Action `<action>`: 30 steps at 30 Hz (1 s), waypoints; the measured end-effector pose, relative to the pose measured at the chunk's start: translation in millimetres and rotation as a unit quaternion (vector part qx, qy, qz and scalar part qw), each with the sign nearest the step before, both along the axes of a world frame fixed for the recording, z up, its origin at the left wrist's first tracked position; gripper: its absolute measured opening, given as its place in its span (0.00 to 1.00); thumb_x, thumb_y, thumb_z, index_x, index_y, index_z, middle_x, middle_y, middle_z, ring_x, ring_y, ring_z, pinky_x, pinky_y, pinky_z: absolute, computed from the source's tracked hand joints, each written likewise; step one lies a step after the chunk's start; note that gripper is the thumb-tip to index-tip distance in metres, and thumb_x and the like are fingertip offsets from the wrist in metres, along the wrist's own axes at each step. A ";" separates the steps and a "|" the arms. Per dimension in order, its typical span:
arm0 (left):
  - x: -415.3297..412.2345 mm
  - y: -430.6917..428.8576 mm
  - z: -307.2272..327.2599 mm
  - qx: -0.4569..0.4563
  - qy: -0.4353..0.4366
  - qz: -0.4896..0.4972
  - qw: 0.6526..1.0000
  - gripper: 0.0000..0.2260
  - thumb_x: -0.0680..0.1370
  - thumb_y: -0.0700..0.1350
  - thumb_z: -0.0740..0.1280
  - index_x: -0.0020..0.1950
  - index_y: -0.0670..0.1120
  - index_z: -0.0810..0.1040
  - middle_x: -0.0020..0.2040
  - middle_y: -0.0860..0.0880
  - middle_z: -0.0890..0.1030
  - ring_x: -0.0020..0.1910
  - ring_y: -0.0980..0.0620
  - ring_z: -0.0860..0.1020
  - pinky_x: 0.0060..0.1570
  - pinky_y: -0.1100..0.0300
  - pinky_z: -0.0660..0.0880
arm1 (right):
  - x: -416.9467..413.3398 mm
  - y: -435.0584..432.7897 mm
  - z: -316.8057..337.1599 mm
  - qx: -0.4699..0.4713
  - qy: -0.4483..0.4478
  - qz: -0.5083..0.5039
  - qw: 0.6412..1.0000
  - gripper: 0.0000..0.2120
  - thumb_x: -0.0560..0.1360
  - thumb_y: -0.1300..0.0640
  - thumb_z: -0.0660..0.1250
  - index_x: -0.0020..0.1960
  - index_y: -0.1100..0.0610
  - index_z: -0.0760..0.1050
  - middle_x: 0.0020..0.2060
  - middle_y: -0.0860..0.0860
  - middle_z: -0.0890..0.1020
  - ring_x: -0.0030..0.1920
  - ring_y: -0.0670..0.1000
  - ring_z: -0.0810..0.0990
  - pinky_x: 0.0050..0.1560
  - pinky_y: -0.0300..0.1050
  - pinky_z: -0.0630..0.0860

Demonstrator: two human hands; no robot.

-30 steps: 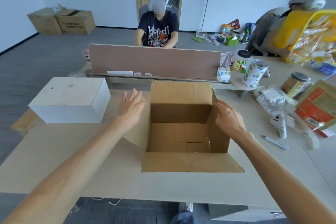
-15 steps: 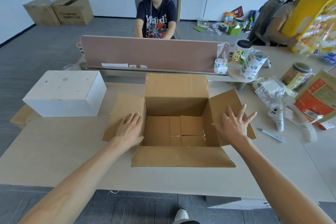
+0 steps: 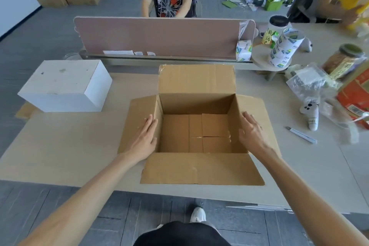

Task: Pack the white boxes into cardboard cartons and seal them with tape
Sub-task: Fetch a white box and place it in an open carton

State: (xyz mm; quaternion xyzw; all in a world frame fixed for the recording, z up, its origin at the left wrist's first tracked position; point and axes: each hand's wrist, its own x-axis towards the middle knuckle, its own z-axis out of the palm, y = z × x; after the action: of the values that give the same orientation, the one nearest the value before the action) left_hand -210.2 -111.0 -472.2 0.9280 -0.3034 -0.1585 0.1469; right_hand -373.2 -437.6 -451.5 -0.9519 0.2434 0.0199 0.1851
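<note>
My left hand (image 3: 146, 138) and right hand (image 3: 252, 134) lie flat, fingers straight, pressing down the side flaps of the empty brown cardboard carton (image 3: 196, 132). The white rectangular box (image 3: 65, 86) sits apart, far left on the desk (image 3: 69, 150). Released flaps may spring inward and snag the box as it goes in.

the person has bare forearms (image 3: 95, 187), left hand (image 3: 144, 140) and right hand (image 3: 252, 136), a black garment (image 3: 181, 233) and one white sneaker (image 3: 197, 214)

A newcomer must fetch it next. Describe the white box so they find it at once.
Start at the pink divider across the desk, then drop to the open carton in front of it. The white box sits left of the carton, apart from it. It is the only plain white closed block; the carton is brown and open.
</note>
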 end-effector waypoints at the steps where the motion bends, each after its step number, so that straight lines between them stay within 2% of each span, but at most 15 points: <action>1: -1.1 1.1 0.3 -0.020 0.010 0.007 1.000 0.28 0.83 0.42 0.57 0.80 0.44 0.47 0.80 0.50 0.40 0.78 0.53 0.40 0.77 0.49 0.49 | 0.8 3.1 -1.6 -0.005 0.016 0.007 1.000 0.27 0.78 0.63 0.62 0.76 0.59 0.62 0.77 0.57 0.61 0.77 0.62 0.57 0.73 0.59 0.63; 2: -3.3 3.3 2.8 -0.038 0.018 0.017 0.999 0.28 0.83 0.43 0.58 0.80 0.45 0.48 0.80 0.50 0.42 0.78 0.54 0.41 0.77 0.50 0.48 | 2.2 7.0 -2.6 -0.013 0.025 0.014 1.000 0.26 0.79 0.62 0.62 0.77 0.58 0.62 0.79 0.57 0.56 0.79 0.61 0.52 0.76 0.58 0.56; 4: -7.1 7.1 10.7 -0.067 0.024 0.033 0.997 0.28 0.83 0.47 0.58 0.80 0.45 0.50 0.80 0.52 0.46 0.78 0.55 0.43 0.77 0.53 0.46 | 7.8 13.6 -2.8 -0.030 0.016 0.033 0.999 0.23 0.80 0.60 0.61 0.74 0.57 0.66 0.79 0.57 0.56 0.79 0.59 0.49 0.76 0.59 0.51; 9: -8.3 32.7 24.9 -0.109 -0.030 0.059 0.992 0.28 0.84 0.49 0.57 0.80 0.44 0.50 0.80 0.49 0.51 0.79 0.54 0.47 0.77 0.55 0.48 | 35.4 47.5 10.0 0.011 0.042 0.114 0.992 0.18 0.78 0.59 0.63 0.68 0.59 0.72 0.78 0.55 0.59 0.79 0.56 0.51 0.74 0.66 0.52; 13: -6.1 70.7 27.6 -0.100 -0.103 0.083 0.986 0.26 0.84 0.51 0.55 0.80 0.43 0.53 0.79 0.48 0.54 0.78 0.51 0.53 0.73 0.64 0.45 | 54.7 81.4 21.1 -0.007 0.067 0.207 0.976 0.17 0.80 0.56 0.63 0.68 0.59 0.73 0.77 0.54 0.62 0.79 0.55 0.52 0.73 0.66 0.54; 16: -0.5 100.1 26.6 -0.100 -0.120 0.085 0.984 0.30 0.81 0.58 0.49 0.78 0.42 0.59 0.78 0.45 0.60 0.77 0.48 0.59 0.72 0.62 0.49 | 75.4 116.3 28.5 -0.031 0.079 0.254 0.963 0.21 0.81 0.53 0.62 0.72 0.54 0.69 0.78 0.51 0.60 0.79 0.54 0.51 0.74 0.63 0.53; 18: 8.8 122.1 27.1 -0.104 -0.119 0.083 0.984 0.31 0.80 0.57 0.48 0.76 0.40 0.63 0.76 0.42 0.64 0.75 0.45 0.63 0.72 0.59 0.55 | 94.2 148.5 30.8 -0.025 0.069 0.266 0.961 0.21 0.81 0.53 0.62 0.73 0.53 0.69 0.78 0.52 0.60 0.79 0.54 0.52 0.75 0.62 0.53; 21: 28.3 160.1 28.2 -0.103 -0.121 0.078 0.984 0.30 0.79 0.56 0.50 0.72 0.37 0.70 0.72 0.39 0.69 0.71 0.41 0.69 0.69 0.50 0.65 | 124.3 202.3 33.2 -0.011 0.008 0.258 0.966 0.20 0.80 0.54 0.64 0.71 0.54 0.72 0.76 0.55 0.65 0.78 0.56 0.58 0.76 0.57 0.58; 24: 50.7 207.6 31.6 -0.082 -0.120 0.081 0.986 0.24 0.81 0.50 0.58 0.72 0.36 0.68 0.74 0.38 0.67 0.72 0.41 0.67 0.67 0.47 0.68 | 155.6 260.5 37.2 -0.022 -0.008 0.227 0.974 0.20 0.80 0.52 0.63 0.71 0.53 0.72 0.76 0.53 0.64 0.78 0.54 0.58 0.75 0.55 0.61; 26: 67.5 240.6 31.8 -0.077 -0.115 0.082 0.987 0.23 0.81 0.46 0.62 0.73 0.36 0.66 0.75 0.39 0.65 0.74 0.41 0.65 0.67 0.45 0.69 | 174.7 297.2 38.1 -0.023 -0.010 0.210 0.977 0.20 0.79 0.52 0.63 0.71 0.53 0.71 0.76 0.52 0.64 0.77 0.53 0.58 0.74 0.54 0.62; 30: 111.0 296.8 32.5 -0.071 -0.093 0.108 0.987 0.24 0.82 0.48 0.58 0.77 0.41 0.60 0.78 0.44 0.59 0.76 0.47 0.59 0.69 0.52 0.65 | 208.6 358.0 33.8 0.016 -0.018 0.174 0.984 0.22 0.77 0.54 0.66 0.70 0.55 0.71 0.76 0.52 0.65 0.76 0.53 0.62 0.72 0.51 0.63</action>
State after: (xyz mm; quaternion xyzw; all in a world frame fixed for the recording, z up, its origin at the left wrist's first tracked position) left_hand -99.2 185.9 -439.6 0.9534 -0.2239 -0.0323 0.1997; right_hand -164.7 -79.6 -417.7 -0.9768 0.0698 0.0383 0.1988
